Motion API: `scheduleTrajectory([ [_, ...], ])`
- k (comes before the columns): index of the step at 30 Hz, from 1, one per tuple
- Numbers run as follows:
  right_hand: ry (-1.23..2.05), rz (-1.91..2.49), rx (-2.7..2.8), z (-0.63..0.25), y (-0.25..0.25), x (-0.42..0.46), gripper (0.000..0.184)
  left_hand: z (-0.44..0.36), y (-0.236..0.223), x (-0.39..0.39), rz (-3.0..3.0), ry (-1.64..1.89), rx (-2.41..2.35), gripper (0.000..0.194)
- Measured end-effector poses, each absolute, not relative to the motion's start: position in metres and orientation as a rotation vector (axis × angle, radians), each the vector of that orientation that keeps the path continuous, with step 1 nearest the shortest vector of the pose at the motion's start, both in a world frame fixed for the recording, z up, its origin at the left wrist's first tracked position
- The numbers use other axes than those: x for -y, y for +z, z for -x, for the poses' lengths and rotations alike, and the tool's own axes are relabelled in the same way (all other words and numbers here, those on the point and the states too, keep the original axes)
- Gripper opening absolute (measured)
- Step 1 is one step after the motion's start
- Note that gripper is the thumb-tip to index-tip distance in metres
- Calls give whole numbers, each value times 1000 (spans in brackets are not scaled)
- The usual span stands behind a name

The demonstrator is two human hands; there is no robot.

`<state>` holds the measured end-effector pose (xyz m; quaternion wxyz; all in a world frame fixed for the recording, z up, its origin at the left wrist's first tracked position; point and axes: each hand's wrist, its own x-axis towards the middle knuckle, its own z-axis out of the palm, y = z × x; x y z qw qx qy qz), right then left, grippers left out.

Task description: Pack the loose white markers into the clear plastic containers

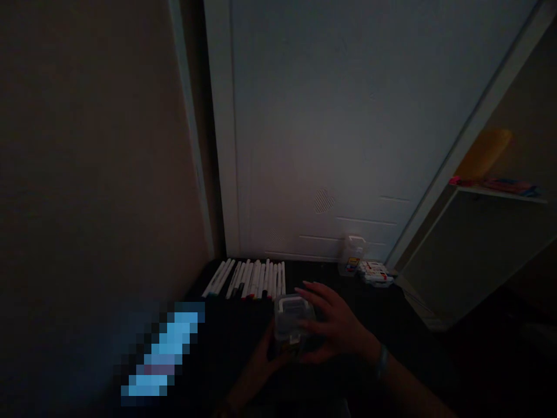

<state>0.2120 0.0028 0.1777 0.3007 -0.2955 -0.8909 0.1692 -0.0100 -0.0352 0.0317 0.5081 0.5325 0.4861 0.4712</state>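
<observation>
A small clear plastic case with a white-edged top is between my two hands, above the dark table. My left hand grips it from the left and below; its fingers are partly hidden behind the case. My right hand curves around the case's right side, with fingertips on its top and front. Dim light hides what, if anything, is inside. Beyond the case, a row of white markers with coloured ends lies side by side on the table.
A second clear case stands upright against the white door-like panel. Beside it lies a case with white markers. A bright pixelated patch is at left. A shelf with a yellow object stands right.
</observation>
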Motion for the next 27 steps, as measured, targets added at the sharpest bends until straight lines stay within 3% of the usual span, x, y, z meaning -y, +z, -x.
scheduleTrajectory([
  [3,301,687,2561,-196,201,9,43,11,34,37,-1326,1104,-1129,87],
  [13,-446,533,2566,-195,178,18,49,16,28,31,-1411,1052,-1097,81],
  [17,-574,551,2549,-200,182,24,47,15,28,30,-1436,1054,-1057,84],
  [22,-444,516,2607,-198,197,19,46,14,30,28,-1465,1082,-1037,86],
  [27,28,664,2522,-197,186,12,55,14,36,30,-1470,1073,-950,82],
])
